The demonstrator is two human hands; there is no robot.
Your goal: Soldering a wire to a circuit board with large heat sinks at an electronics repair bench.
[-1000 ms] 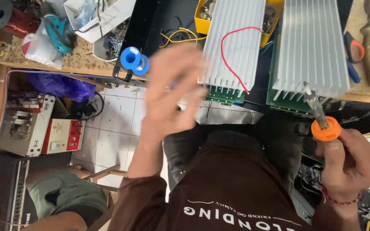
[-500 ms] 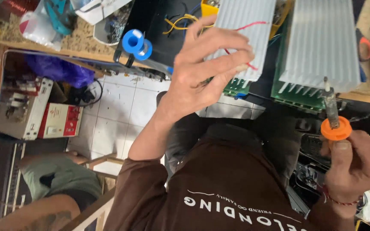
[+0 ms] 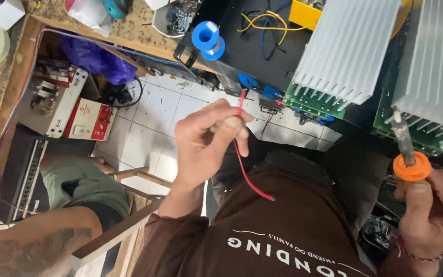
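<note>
The left hand (image 3: 206, 141) pinched a short red wire (image 3: 242, 154) between thumb and fingertips, held above the lap, below the finned heat sink (image 3: 344, 46); the wire's free end hung down over the brown shirt (image 3: 283, 231); the right hand (image 3: 434, 210) was closed around a soldering iron (image 3: 408, 154) with an orange collar, tip upward, seemingly touching the green board (image 3: 416, 131) beside it.
</note>
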